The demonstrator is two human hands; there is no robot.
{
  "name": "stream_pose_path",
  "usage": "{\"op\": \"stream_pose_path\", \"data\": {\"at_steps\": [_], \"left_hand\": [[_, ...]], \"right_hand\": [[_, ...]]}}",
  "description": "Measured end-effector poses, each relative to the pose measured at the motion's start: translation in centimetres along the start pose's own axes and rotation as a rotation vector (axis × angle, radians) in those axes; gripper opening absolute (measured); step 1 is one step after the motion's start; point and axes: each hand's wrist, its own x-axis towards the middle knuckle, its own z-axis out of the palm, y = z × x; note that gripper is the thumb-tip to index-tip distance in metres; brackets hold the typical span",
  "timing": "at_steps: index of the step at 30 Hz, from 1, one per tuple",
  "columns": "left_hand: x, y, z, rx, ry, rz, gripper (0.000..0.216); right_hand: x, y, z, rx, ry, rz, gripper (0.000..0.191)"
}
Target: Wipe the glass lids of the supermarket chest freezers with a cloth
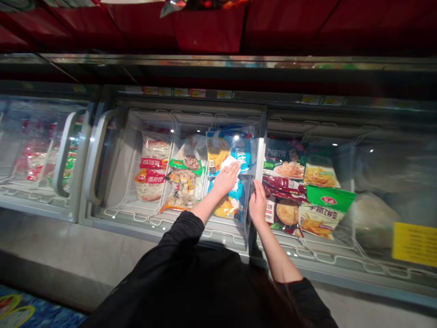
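My left hand (225, 181) lies over a white cloth (230, 163), pressing it onto the clear lid (191, 119) of a chest freezer. A ring shows on one finger. Under that spot, inside the freezer, are blue and yellow food bags (218, 145). My right hand (258, 202) is at the lid's side frame (260, 159), its fingers together and bent over the edge. Part of its grip is hidden.
Dumpling bags (150, 177) and other frozen packs lie in wire baskets to the left. Green and red pancake bags (326, 209) lie right. Curved handles (99, 157) stick up at left. A yellow label (414, 243) is at right, and a red shelf (208, 27) overhangs the back.
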Motion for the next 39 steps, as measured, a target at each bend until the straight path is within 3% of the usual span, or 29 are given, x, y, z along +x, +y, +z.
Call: {"op": "stream_pose_path", "data": {"at_steps": [7, 11, 15, 20, 23, 27, 31, 34, 39], "left_hand": [[-3.7, -10.0, -3.5, 0.068, 0.118, -0.420, 0.049], [-4.4, -12.6, -5.0, 0.108, 0.165, -0.584, 0.049], [-2.3, -10.2, -4.2, 0.117, 0.168, -0.535, 0.048], [0.2, -2.3, -1.0, 0.086, 0.095, -0.217, 0.047], [-0.1, 0.6, -0.1, 0.056, 0.047, -0.037, 0.047], [-0.8, -0.6, -0.5, 0.027, 0.020, 0.063, 0.049], [-1.3, -2.2, -0.7, 0.012, 0.031, -0.006, 0.051], [-2.7, -1.0, 0.0, 0.004, 0.026, -0.031, 0.050], [-3.7, 0.6, 0.7, -0.028, -0.045, 0.122, 0.047]], "right_hand": [[0.3, -2.5, 1.6, -0.026, -0.166, -0.197, 0.048], [0.1, -3.3, 2.4, -0.022, -0.175, -0.193, 0.047], [0.1, -3.4, 2.6, -0.013, -0.155, -0.170, 0.047], [0.3, -3.0, 2.3, 0.011, -0.099, -0.121, 0.047], [0.2, -2.6, 1.9, 0.001, -0.056, -0.061, 0.049], [0.2, -2.0, 1.3, -0.055, -0.070, -0.044, 0.051], [0.2, -1.4, 0.8, -0.138, -0.084, -0.079, 0.050], [0.2, -1.1, 0.8, -0.192, -0.099, -0.104, 0.050], [0.0, -0.7, 0.7, -0.213, -0.139, -0.135, 0.051]]}}
